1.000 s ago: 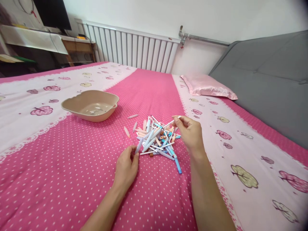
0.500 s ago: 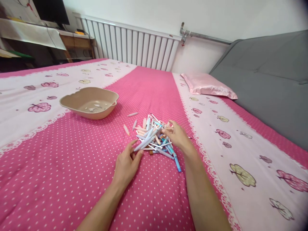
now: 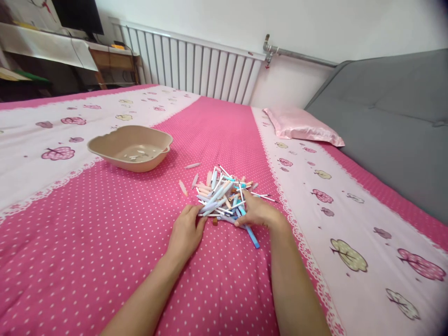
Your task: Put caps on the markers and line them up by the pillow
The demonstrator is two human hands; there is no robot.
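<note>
A heap of pens (image 3: 219,193) in pastel blue, lilac and peach, mixed with thin white sticks (image 3: 264,196), lies on the pink dotted bedspread. My left hand (image 3: 185,231) is at the heap's near-left side, its fingers and thumb closed about the ends of some pens. On the right side, my right hand (image 3: 261,211) curls round part of the heap, its thumb low at the front and its fingertips partly hidden among the pens. A blue pen (image 3: 252,238) sticks out toward me below the right hand. One small brown block (image 3: 215,221) sits at the near edge.
To the left stands a beige basin (image 3: 129,161) with a few small white pieces inside. Loose pens (image 3: 183,188) lie between basin and heap. Farther off are a pink pillow (image 3: 303,125), a grey headboard (image 3: 385,121), a white radiator (image 3: 189,60) and a desk with a monitor.
My right hand has come down and nearer along the heap's right side, uncovering white sticks there. My left hand has closed in on the pens. The blue pen has shifted slightly left.
</note>
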